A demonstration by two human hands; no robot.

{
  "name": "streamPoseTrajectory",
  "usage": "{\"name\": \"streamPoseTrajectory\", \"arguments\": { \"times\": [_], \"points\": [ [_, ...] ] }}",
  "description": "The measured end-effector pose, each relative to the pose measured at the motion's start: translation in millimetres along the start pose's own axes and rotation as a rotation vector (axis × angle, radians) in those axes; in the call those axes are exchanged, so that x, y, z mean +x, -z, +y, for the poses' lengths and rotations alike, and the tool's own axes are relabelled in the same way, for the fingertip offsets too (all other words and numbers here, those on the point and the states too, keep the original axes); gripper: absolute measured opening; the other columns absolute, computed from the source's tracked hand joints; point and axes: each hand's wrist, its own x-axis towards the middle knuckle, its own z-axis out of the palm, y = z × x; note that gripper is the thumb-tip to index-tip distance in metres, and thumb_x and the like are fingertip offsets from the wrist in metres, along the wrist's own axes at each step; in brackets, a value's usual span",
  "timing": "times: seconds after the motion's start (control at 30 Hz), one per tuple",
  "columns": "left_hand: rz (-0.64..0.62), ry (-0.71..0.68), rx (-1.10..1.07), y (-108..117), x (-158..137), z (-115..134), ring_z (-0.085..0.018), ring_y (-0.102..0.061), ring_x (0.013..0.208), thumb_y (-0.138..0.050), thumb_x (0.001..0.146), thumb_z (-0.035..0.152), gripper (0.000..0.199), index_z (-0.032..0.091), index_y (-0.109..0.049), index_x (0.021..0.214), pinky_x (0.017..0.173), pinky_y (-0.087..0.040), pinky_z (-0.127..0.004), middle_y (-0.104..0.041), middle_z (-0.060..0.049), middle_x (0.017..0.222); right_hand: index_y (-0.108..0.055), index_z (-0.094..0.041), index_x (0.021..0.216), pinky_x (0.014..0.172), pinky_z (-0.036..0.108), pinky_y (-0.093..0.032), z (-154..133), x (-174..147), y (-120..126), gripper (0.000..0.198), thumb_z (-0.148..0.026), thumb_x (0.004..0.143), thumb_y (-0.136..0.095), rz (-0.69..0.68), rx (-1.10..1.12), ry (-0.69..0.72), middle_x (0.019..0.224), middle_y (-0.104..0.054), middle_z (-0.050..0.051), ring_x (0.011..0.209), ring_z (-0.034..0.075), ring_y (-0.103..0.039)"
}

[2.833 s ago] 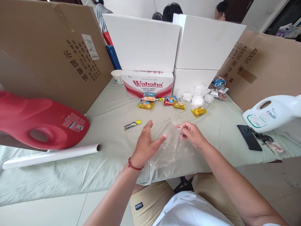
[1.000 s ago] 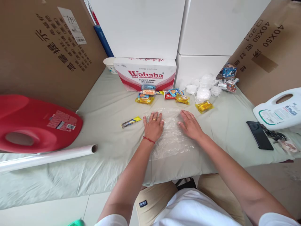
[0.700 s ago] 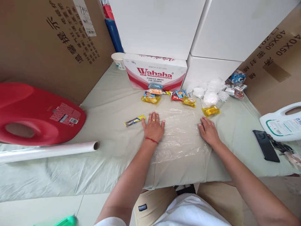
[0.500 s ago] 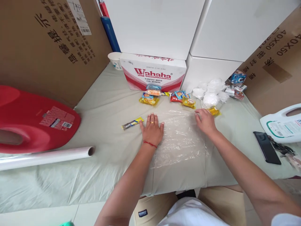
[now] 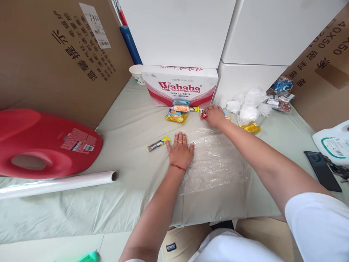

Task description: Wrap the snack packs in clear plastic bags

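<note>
My left hand lies flat with its fingers spread on the left edge of a clear plastic sheet, holding nothing. Just left of its thumb is a narrow yellow-and-dark snack bar. Beyond the sheet's far edge, my right hand has its fingers bent over a red snack packet, whose left end sticks out. That hand hides most of the packets beneath it. A small heap of wrapped snacks sits to its left, and a yellow packet lies beyond my right forearm.
A white-and-red water carton stands at the back beside a paper cup. Crumpled white plastic bundles are at the right rear. A red jug and a film roll occupy the left; a phone lies right.
My right hand has left the sheet's far right corner and moved forward and left onto the snack packets. My left hand stays flat on the sheet. The view has shifted slightly.
</note>
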Motion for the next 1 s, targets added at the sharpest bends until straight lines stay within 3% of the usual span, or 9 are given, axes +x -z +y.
{"name": "streamPoseTrajectory", "arguments": {
  "times": [0.17,0.37,0.47,0.6,0.7,0.83,0.9,1.0],
  "points": [
    [0.003,-0.007,-0.042,0,0,-1,-0.029,-0.021,0.157,-0.024,0.103,0.049,0.065,0.019,-0.033,0.160,0.126,-0.002,-0.064,-0.028,-0.010,0.168,-0.070,-0.013,0.117,0.098,0.051,-0.045,-14,-3,16,0.033,-0.021,0.086,-0.059,0.025,0.072,-0.037,0.122,-0.064,0.020,0.118,0.038,-0.050],
    [-0.007,0.007,-0.019,1,-1,0,-0.029,-0.021,0.157,-0.024,0.103,0.050,0.066,0.018,-0.032,0.160,0.127,-0.003,-0.063,-0.028,-0.009,0.168,-0.066,-0.014,0.122,0.100,0.046,-0.043,-74,33,27,0.033,-0.017,0.099,-0.042,0.187,0.186,0.302,0.120,-0.065,0.015,0.121,0.032,-0.048],
    [-0.013,0.016,0.001,1,0,0,-0.029,-0.022,0.157,-0.023,0.103,0.050,0.066,0.019,-0.032,0.160,0.127,-0.004,-0.063,-0.028,-0.008,0.168,-0.064,-0.013,0.123,0.101,0.049,-0.042,-87,50,17,0.033,-0.015,0.100,-0.041,0.133,0.195,0.248,0.125,-0.064,0.017,0.124,0.032,-0.047],
    [-0.012,0.012,-0.002,0,0,0,-0.028,-0.023,0.156,-0.023,0.103,0.050,0.066,0.018,-0.033,0.160,0.127,-0.006,-0.063,-0.029,-0.008,0.168,-0.067,-0.010,0.111,0.102,0.051,-0.042,-82,51,9,0.023,-0.015,0.095,-0.052,0.135,0.373,0.067,0.122,-0.065,0.019,0.120,0.033,-0.052],
    [0.002,0.005,-0.019,0,0,0,-0.028,-0.023,0.156,-0.023,0.103,0.050,0.066,0.017,-0.033,0.160,0.127,-0.005,-0.063,-0.028,-0.008,0.168,-0.069,-0.013,0.104,0.096,0.045,-0.049,-67,29,17,0.017,-0.016,0.090,-0.060,0.118,0.795,-0.084,0.109,-0.070,0.013,0.103,0.026,-0.061],
    [-0.011,0.009,-0.027,1,0,0,-0.027,-0.023,0.157,-0.023,0.103,0.050,0.065,0.019,-0.034,0.159,0.127,-0.004,-0.063,-0.028,-0.008,0.168,-0.069,-0.018,0.099,0.078,0.036,-0.057,-40,-32,35,0.017,-0.029,0.086,-0.070,-0.120,1.526,-0.248,0.095,-0.071,0.006,0.080,0.017,-0.064],
    [-0.007,0.007,-0.033,1,0,0,-0.027,-0.023,0.157,-0.023,0.103,0.049,0.065,0.020,-0.035,0.159,0.127,-0.003,-0.063,-0.029,-0.009,0.168,-0.070,-0.019,0.097,0.072,0.033,-0.058,-26,-70,38,0.022,-0.031,0.080,-0.077,-0.229,1.694,-0.305,0.094,-0.071,0.005,0.076,0.015,-0.064],
    [0.005,0.000,-0.044,1,0,0,-0.027,-0.022,0.157,-0.024,0.103,0.049,0.065,0.018,-0.034,0.159,0.127,-0.003,-0.063,-0.029,-0.009,0.168,-0.073,-0.019,0.092,0.066,0.030,-0.057,-10,-122,33,0.026,-0.037,0.076,-0.082,-0.304,1.714,-0.370,0.089,-0.071,0.005,0.074,0.015,-0.064]
  ]
}}
